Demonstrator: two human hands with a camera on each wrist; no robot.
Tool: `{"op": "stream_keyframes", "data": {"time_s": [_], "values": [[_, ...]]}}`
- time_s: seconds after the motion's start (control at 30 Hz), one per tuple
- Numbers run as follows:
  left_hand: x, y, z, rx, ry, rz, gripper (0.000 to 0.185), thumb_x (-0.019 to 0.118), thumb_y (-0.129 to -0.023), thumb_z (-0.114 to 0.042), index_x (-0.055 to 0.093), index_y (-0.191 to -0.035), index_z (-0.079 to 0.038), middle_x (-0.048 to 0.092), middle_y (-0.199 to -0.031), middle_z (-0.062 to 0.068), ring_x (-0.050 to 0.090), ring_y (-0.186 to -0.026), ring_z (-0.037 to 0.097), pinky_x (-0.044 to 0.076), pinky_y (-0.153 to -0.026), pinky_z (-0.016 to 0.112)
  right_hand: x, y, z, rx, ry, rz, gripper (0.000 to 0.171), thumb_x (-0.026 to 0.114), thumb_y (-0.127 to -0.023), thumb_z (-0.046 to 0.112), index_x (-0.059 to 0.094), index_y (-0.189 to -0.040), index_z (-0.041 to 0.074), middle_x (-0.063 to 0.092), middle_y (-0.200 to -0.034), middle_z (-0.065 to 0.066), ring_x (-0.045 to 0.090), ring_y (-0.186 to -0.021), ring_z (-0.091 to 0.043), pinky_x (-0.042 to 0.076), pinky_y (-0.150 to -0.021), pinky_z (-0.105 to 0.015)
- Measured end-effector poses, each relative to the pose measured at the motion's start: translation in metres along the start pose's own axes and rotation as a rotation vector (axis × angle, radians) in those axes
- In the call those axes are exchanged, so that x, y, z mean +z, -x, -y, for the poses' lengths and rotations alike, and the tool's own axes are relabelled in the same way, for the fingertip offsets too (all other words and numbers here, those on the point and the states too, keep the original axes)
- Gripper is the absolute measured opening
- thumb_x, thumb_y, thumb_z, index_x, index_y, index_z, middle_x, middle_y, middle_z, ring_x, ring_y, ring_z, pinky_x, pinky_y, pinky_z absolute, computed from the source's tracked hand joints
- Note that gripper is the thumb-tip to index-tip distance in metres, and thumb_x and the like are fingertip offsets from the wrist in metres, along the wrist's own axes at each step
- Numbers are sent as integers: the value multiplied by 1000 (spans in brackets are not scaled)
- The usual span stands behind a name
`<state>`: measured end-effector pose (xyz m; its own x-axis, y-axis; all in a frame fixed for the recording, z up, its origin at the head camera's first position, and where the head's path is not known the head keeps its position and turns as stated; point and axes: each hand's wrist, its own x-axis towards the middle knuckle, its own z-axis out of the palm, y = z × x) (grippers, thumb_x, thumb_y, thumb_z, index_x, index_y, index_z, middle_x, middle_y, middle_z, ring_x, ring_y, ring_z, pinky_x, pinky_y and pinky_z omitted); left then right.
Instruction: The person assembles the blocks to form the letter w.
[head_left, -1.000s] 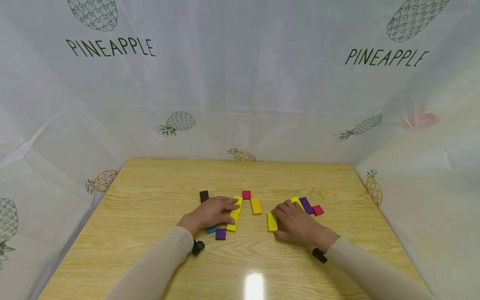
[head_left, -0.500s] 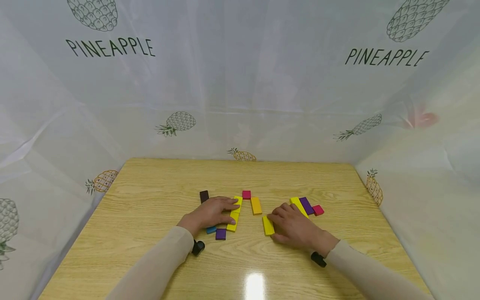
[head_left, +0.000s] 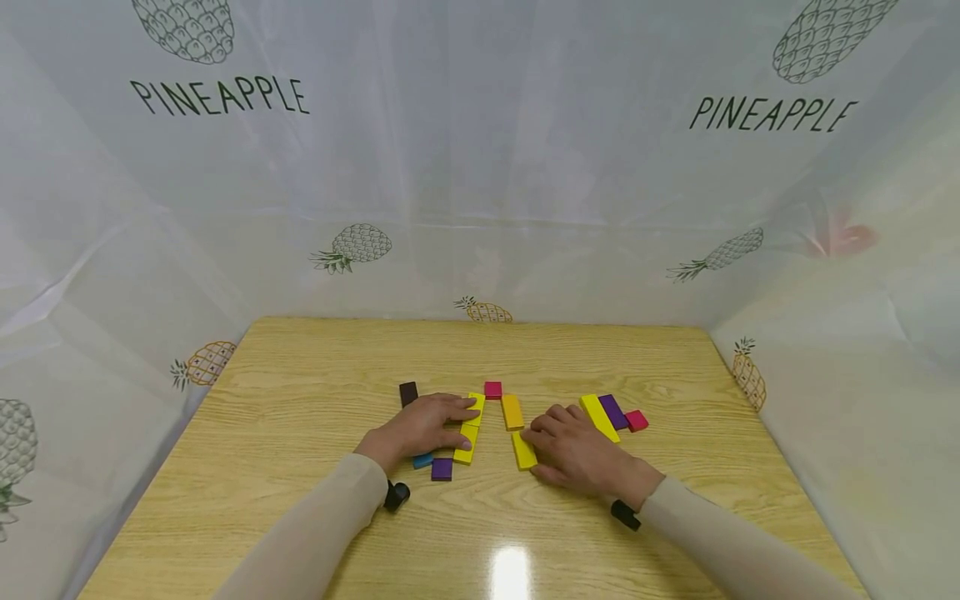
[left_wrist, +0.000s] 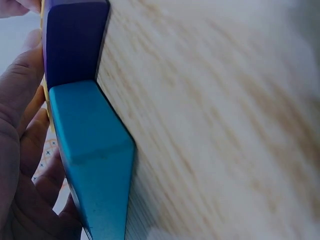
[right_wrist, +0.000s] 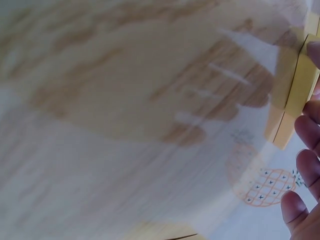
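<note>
Wooden table (head_left: 300, 433) with small coloured blocks seen from above. Left hand (head_left: 420, 427) lies flat, fingers straight, pressing two yellow blocks (head_left: 469, 429) set end to end; its palm half hides a blue block (head_left: 422, 459), with a purple block (head_left: 442, 468) just beside it. Right hand (head_left: 573, 454) rests fingers extended against a yellow block (head_left: 523, 450), partly covering it. Both wrist views are blurred.

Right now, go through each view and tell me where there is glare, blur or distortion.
Head view: sharp, with a bright lamp glare on the near table and wide-angle bending of the curtain walls. Left wrist view: the blue block is fairly crisp, the wood behind it soft. Right wrist view: heavily smeared, only the fingertips and yellow block readable.
</note>
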<state>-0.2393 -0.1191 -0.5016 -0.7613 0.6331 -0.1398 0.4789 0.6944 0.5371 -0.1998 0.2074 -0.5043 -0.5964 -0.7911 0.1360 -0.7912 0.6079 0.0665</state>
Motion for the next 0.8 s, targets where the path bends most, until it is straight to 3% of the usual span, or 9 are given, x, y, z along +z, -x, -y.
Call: {"op": "stream_keyframes", "data": {"time_s": [0.8], "values": [[0, 1, 1, 9, 4, 2, 60, 70, -100, -45, 57, -154, -23, 45, -166, -6, 34, -158, 27, 31, -128, 51, 1, -6, 1, 24, -52, -17, 47, 69, -100, 48, 71, -137, 19, 69, -125, 1, 54, -116, -22, 44, -94, -41]]}}
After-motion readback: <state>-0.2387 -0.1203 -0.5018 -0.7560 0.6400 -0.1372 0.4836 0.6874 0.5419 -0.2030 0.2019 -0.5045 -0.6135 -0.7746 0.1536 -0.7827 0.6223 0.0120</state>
